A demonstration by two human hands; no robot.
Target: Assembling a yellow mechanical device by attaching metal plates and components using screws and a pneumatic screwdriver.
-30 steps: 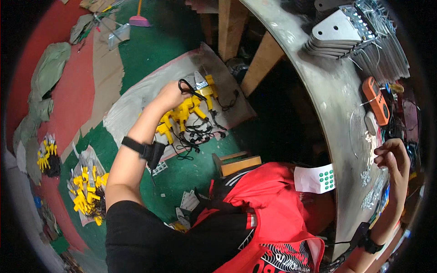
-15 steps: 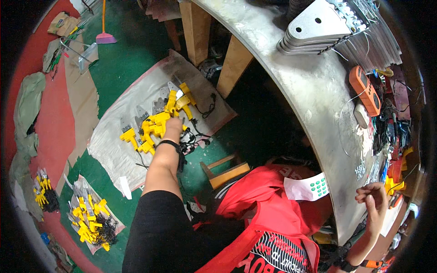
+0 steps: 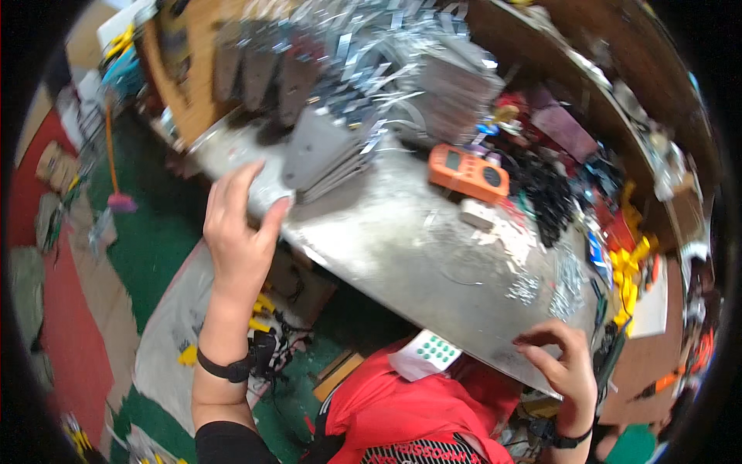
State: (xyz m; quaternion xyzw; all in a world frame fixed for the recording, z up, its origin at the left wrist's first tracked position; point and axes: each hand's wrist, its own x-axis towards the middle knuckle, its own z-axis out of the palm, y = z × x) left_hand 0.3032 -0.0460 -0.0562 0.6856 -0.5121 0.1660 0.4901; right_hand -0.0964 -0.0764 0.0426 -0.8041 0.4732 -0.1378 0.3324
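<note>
Fingers and thumb apart, my left hand (image 3: pixel 238 232) is raised at the table's left edge and holds nothing. Just past its fingertips lies a stack of grey tapered metal plates (image 3: pixel 323 147) with holes in them. My right hand (image 3: pixel 563 357) is over the near right part of the metal-topped table (image 3: pixel 371 247). Its fingers are loosely bent, the thumb stands apart, and no object shows in it. Small metal screws (image 3: pixel 524 288) and a heap of longer metal pieces (image 3: pixel 566 292) lie beyond it. A white sheet with green dots (image 3: pixel 427 354) rests against the red clothing on my lap.
An orange meter (image 3: pixel 468 173) and a small whitish block (image 3: pixel 478 213) lie mid-table. Bundled black wires (image 3: pixel 547 197) and yellow parts (image 3: pixel 630 278) are at the right. More plates (image 3: pixel 456 93) are stacked behind. Yellow pieces (image 3: pixel 263 313) lie on the floor sheet, with a broom (image 3: pixel 116 170) farther off.
My left hand has left the yellow tools on the floor and come up to the metal plates. The view has turned toward the table. My right hand remains over the table's right side.
</note>
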